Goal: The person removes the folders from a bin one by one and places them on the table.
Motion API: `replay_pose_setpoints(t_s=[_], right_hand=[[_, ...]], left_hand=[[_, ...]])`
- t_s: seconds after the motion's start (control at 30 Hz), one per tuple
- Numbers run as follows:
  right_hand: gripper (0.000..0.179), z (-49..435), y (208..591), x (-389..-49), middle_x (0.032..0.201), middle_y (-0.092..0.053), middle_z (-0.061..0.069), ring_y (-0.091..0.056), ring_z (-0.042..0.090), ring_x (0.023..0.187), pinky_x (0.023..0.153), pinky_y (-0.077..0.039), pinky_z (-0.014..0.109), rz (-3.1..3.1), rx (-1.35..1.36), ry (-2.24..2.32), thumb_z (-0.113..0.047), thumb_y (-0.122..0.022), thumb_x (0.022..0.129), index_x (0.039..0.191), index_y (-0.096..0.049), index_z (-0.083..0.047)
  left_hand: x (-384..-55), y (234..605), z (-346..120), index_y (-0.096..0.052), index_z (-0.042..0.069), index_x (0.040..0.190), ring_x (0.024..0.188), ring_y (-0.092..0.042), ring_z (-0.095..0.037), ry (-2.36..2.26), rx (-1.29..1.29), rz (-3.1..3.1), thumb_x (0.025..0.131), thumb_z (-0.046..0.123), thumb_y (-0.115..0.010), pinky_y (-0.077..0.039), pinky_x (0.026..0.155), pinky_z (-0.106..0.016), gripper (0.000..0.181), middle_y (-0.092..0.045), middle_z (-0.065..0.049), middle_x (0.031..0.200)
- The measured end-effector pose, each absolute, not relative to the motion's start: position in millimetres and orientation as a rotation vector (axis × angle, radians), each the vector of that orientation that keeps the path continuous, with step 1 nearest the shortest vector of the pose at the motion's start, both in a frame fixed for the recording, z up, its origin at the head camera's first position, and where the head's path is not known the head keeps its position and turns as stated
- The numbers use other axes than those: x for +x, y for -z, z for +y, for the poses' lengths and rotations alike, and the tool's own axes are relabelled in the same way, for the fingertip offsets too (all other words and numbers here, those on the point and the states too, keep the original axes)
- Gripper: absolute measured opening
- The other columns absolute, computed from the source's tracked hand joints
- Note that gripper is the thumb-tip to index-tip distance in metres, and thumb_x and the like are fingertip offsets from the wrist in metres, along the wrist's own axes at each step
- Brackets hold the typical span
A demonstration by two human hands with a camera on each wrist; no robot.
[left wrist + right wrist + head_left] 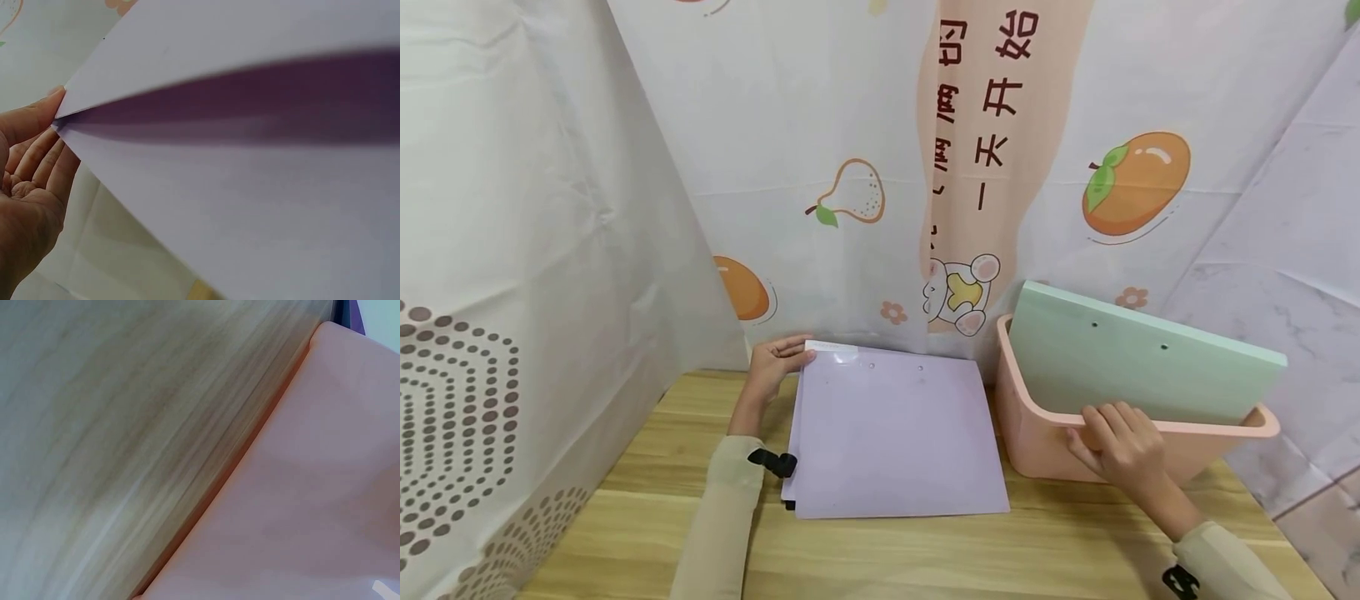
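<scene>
My left hand [772,367] pinches the upper left corner of a lavender file folder [898,442] between thumb and fingers. The folder's covers part slightly along the edge nearest the left wrist camera, showing a dark purple gap [250,106]. A white label strip [832,347] runs along its top left edge, and another lavender layer peeks out at its left side. My right hand [1122,442] grips the front rim of a pink plastic bin [1037,442], fingers curled over the edge. Inside the bin leans a mint green folder [1142,354] with two small holes.
Both folder and bin are at the back of a wood-grain table [880,558]. Behind them hangs a white curtain [790,100] printed with fruit and writing. A dotted cloth [460,433] borders the left side, and a marbled sheet [1292,333] the right.
</scene>
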State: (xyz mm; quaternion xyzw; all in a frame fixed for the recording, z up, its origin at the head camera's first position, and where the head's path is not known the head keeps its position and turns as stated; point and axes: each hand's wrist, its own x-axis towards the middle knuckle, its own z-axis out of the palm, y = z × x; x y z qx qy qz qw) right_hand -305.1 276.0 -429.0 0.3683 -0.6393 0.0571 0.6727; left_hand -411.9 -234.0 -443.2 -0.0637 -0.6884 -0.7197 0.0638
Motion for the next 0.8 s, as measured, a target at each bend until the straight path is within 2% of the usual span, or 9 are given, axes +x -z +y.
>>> replay_pose_setpoints(t_s=[0.43,0.63,0.8], right_hand=[[0.047,275.6,432.4,-309.3,0.055,-0.046,0.014,-0.034,0.028,0.045,0.038,-0.021,0.038,-1.409,0.823,-0.143,-0.031,-0.060,0.098,0.070,-0.058,0.006],[0.047,274.3,430.2,-309.2,0.054,-0.046,0.014,-0.033,0.028,0.044,0.037,-0.020,0.038,-1.392,0.824,-0.153,-0.031,-0.060,0.098,0.069,-0.058,0.006],[0.049,275.2,430.4,-309.8,0.054,-0.046,0.015,-0.034,0.029,0.043,0.036,-0.021,0.039,-1.387,0.824,-0.153,-0.033,-0.060,0.099,0.069,-0.059,0.006]], left_hand=[[-418.9,447.1,-228.7,-0.061,-0.013,0.131,0.083,-0.073,-0.001,2.157,-0.159,-2.073,0.088,0.000,-0.077,-0.061,0.074,-0.019,0.047,-0.077,0.014,0.088],[-420.7,448.7,-226.2,-0.062,-0.015,0.129,0.084,-0.074,-0.005,2.175,-0.160,-2.037,0.087,-0.001,-0.078,-0.061,0.073,-0.020,0.047,-0.077,0.014,0.084],[-419.7,449.8,-226.3,-0.064,-0.012,0.129,0.085,-0.074,-0.002,2.145,-0.133,-2.058,0.087,0.002,-0.079,-0.061,0.074,-0.020,0.046,-0.078,0.011,0.089]])
